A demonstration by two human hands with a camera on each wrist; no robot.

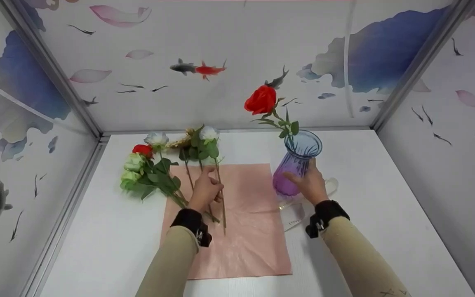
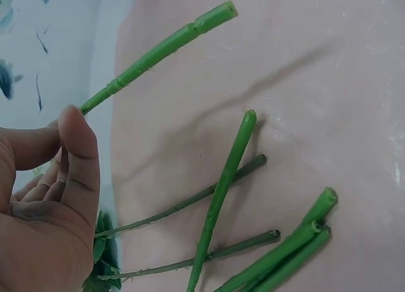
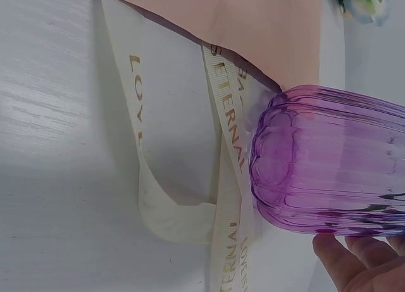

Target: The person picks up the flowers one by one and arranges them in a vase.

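Note:
My left hand (image 1: 208, 192) pinches the green stem (image 2: 161, 54) of a pale blue-white rose (image 1: 209, 134) between thumb and fingers, the cut end raised over the pink paper (image 1: 254, 239). With my right hand (image 1: 312, 183) I grip the side of a ribbed glass vase (image 1: 288, 175), blue at the rim and purple below. One red rose (image 1: 261, 100) stands in the vase, leaning left. Left of my left hand lies a bunch of green roses (image 1: 133, 162), a red rose (image 1: 142, 150) and another pale rose (image 1: 156, 139), stems over the paper.
A cream ribbon (image 3: 180, 221) with gold lettering lies on the white table (image 1: 369, 247), by the vase base and the paper's right edge. Small yellowish-brown flowers (image 1: 179, 142) lie behind the paper. Printed panels (image 1: 237, 37) wall the table at the back and both sides.

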